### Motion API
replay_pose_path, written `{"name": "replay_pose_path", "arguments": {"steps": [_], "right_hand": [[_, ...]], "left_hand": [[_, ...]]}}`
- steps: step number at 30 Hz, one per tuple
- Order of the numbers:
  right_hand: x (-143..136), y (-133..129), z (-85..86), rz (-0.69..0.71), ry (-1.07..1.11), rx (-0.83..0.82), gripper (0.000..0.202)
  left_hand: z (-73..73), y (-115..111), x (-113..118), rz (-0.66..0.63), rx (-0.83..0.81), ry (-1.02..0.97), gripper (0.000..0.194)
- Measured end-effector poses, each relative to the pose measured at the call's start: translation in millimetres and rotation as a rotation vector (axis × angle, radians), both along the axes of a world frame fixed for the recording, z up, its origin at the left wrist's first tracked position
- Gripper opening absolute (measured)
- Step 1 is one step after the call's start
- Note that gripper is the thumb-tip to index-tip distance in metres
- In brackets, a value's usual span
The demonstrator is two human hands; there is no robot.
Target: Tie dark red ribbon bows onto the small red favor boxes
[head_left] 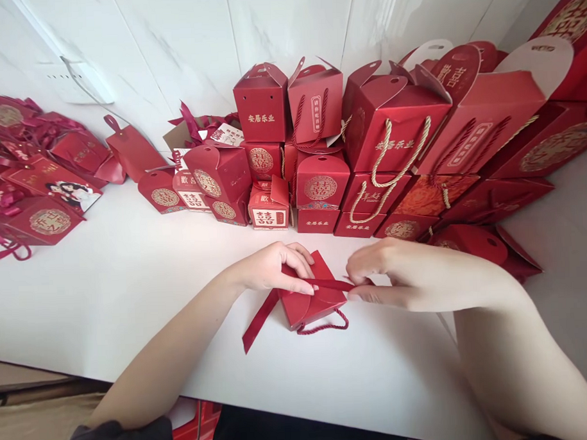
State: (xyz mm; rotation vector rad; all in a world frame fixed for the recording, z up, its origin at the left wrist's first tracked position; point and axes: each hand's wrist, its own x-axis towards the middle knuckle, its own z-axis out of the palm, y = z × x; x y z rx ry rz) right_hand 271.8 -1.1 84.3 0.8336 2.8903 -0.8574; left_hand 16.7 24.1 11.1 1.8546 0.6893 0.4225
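A small red gift box (303, 306) lies on the white table, with a twisted red cord loop (333, 324) at its near side. Across its top runs a dark red ribbon (262, 320), one tail trailing to the lower left over the tabletop. My left hand (288, 268) rests on the box, its thumb and fingers closed on the ribbon at the box's top. To the right of the box, my right hand (379, 278) pinches the ribbon's other end between thumb and fingers, holding it stretched sideways. The box's far left part is hidden under my left hand.
Stacked red boxes (321, 184), some with gold cord handles, stand along the back wall and to the right. At the left lies a pile of ribboned red boxes (47, 219). A wall socket (74, 80) with a cable sits behind. The white table's (133, 302) front edge is near me.
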Motion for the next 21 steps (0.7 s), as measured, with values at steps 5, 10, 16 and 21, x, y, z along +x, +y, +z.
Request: {"name": "replay_pose_path", "arguments": {"steps": [5, 10, 16, 21], "right_hand": [[-1, 11, -14.8, -0.061, -0.162, -0.223, 0.031], [-11, 20, -20.5, -0.142, 0.060, -0.389, 0.032], [-25, 19, -29.3, -0.194, 0.250, -0.279, 0.029], [-26, 18, -28.6, -0.126, 0.269, -0.228, 0.017]], "left_hand": [[-3.1, -1, -1, 0.004, 0.012, -0.019, 0.011], [0.3, -3, 0, 0.009, 0.032, -0.014, 0.016], [5.5, -5, 2, -0.019, 0.026, -0.022, 0.011], [5.7, -5, 1, -0.016, 0.028, -0.023, 0.012]]}}
